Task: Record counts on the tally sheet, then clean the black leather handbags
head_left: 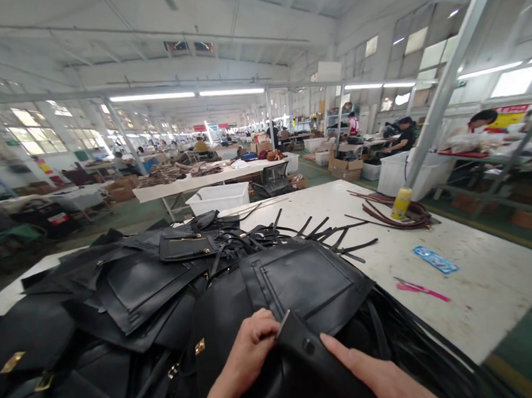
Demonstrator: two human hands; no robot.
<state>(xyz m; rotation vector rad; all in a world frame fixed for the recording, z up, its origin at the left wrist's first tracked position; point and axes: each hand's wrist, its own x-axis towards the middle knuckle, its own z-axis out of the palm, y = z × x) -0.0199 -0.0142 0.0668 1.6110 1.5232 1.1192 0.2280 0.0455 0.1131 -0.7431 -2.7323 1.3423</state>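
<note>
Vast factory hall, white worktables [478,282], strip lights [187,94]

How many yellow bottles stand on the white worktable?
1: a yellow bottle stands at the worktable's far right edge, beside the coiled brown straps. Others may be hidden behind the black bags.

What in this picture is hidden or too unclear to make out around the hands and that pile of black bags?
Head view only:
- Right hand: wrist cut off by the bottom edge.
- Left hand: fingertips curl behind the black flap, so their grip is unclear.
- Black leather pile: lower pieces buried under upper ones.
- Yellow bottle: label too small to read.
- Blue card: print too small.
- Distant workers: blurred.
</note>
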